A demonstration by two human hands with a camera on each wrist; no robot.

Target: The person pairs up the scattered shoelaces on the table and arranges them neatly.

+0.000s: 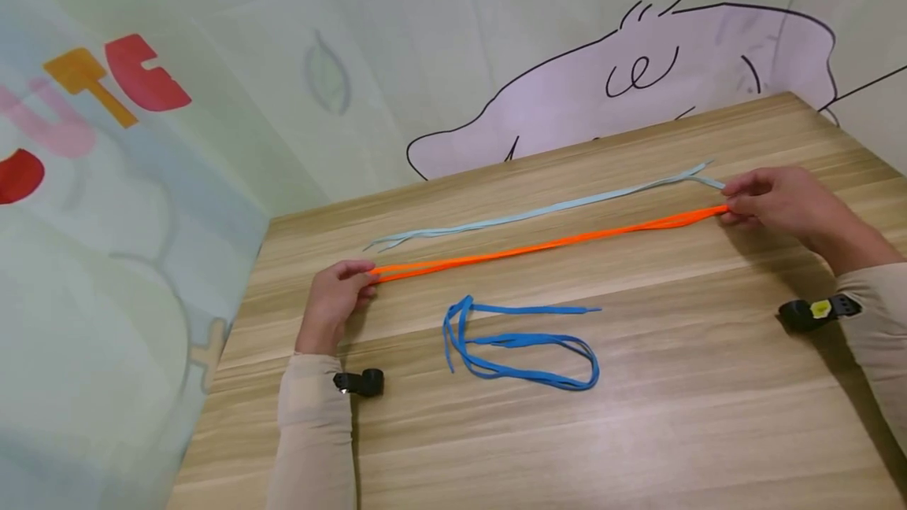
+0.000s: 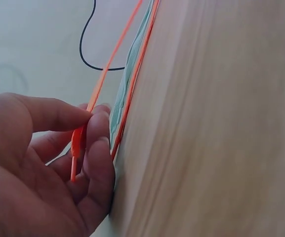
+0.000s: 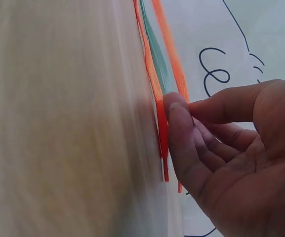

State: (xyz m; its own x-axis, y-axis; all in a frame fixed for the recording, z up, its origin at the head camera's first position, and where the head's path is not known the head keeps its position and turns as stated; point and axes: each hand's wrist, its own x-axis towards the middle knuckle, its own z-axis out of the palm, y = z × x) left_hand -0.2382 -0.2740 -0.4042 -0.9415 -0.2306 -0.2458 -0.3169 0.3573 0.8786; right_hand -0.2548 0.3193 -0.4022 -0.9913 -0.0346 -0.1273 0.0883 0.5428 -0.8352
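Note:
An orange shoelace stretches across the table in two strands between both hands. Its left end is pinched by my left hand; in the left wrist view, thumb and fingertips hold one strand, its tip hanging beside the palm. At the other end my right hand pinches the lace, and two orange tips show below the fingers in the right wrist view. Just behind lies a pale blue shoelace, roughly straight, one end close to the right hand. A blue shoelace lies looped in front.
The wooden table has its back edge against a light wall covering with line drawings. Coloured letters mark the covering on the left. A black wrist camera sits on the left sleeve, another on the right.

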